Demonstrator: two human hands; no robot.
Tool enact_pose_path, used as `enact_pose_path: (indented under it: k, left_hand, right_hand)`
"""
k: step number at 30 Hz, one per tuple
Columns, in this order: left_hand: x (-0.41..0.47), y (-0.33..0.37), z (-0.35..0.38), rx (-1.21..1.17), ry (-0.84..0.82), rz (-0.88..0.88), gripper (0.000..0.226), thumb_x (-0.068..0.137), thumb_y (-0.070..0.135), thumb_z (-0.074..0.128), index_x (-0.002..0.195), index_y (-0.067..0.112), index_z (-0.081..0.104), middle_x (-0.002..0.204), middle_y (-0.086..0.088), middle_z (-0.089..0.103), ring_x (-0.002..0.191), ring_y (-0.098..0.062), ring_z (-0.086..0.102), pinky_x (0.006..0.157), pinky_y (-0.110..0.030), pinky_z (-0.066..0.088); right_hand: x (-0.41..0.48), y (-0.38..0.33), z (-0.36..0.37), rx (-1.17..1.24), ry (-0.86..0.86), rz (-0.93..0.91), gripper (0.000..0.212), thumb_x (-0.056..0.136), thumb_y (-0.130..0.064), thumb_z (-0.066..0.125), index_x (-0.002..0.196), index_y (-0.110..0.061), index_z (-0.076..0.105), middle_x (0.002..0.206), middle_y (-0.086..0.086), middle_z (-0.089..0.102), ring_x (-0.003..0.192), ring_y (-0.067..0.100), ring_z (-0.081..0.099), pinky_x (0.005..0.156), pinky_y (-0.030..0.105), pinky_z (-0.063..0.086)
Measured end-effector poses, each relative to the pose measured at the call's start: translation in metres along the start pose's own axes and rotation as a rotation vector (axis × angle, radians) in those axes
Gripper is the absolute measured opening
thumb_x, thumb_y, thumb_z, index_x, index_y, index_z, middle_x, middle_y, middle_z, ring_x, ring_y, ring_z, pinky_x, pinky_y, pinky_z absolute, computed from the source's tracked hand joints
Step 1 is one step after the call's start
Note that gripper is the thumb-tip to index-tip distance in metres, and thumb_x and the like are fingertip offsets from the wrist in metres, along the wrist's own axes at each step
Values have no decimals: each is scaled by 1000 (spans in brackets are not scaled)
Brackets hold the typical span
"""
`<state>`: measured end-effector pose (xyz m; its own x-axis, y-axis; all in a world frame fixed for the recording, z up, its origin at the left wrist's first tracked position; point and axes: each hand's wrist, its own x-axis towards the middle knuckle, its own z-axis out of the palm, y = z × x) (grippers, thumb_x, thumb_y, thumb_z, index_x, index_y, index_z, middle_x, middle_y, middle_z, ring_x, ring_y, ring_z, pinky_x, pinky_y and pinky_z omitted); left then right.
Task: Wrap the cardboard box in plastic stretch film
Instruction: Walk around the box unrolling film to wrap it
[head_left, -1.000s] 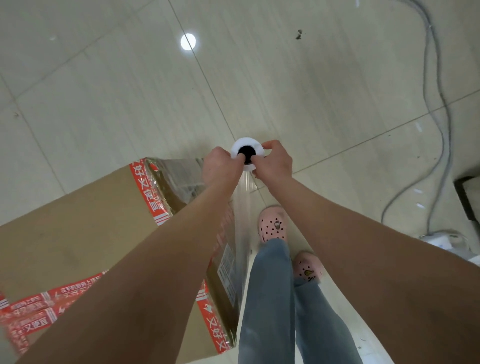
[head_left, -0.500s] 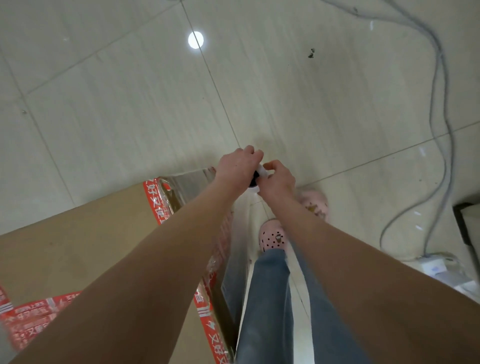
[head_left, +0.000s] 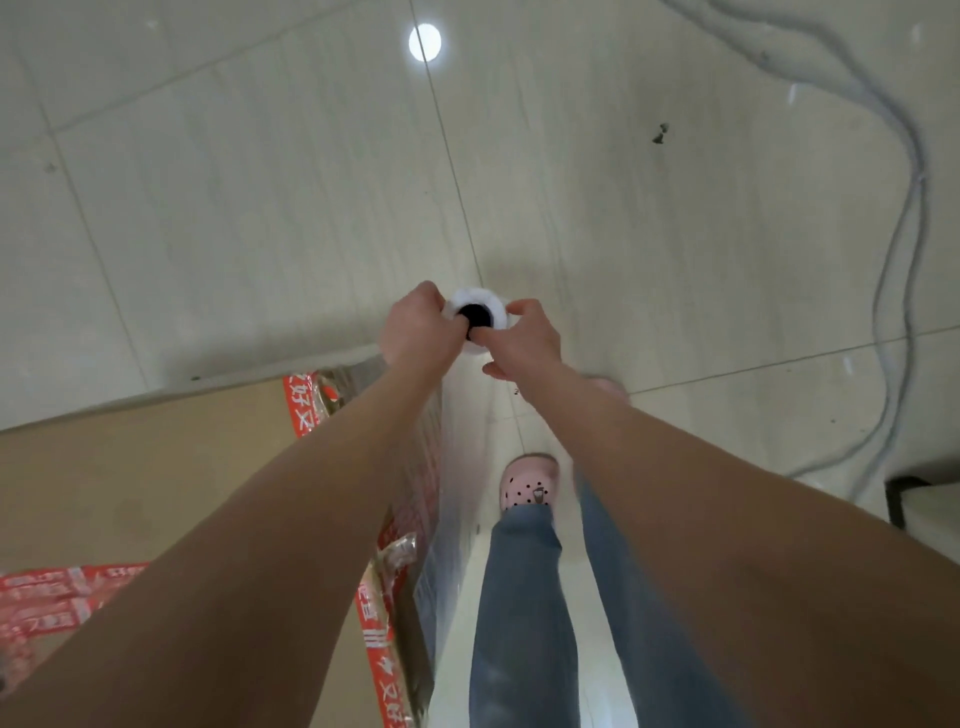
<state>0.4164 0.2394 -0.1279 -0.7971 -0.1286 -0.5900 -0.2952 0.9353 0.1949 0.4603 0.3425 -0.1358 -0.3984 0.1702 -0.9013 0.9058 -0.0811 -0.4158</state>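
Head view — left hand (head_left: 418, 330), right hand (head_left: 530, 340) grip cylindrical film roll (head_left: 485, 300).

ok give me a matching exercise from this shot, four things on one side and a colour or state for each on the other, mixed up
Things:
1 film roll
2 cardboard box
3 cable
4 shoe

Descriptions:
a pink with dark dots
b grey, lying in loose curves
c gripped by the left hand and the right hand
d brown with red tape

Pairs: 1-c, 2-d, 3-b, 4-a
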Motion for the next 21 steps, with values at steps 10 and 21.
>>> enact_pose_path:
  k: [10,21]
  left_hand:
    - [24,-20,-24,-72,-147,-183,35,81,25,63,111,9,52,106,-11,65,98,-30,62,77,-32,46]
    - [45,2,-29,467,-249,307,40,88,17,57,127,25,55,120,-2,58,109,-25,58,80,-33,45]
  right_hand:
    - [23,-20,37,-100,10,-61,42,79,-12,69,118,-20,54,102,2,57,92,26,65,81,41,57]
    - [30,-31,38,-238,-4,-48,41,80,-17,68,118,-28,57,96,-6,60,82,20,66,76,40,58]
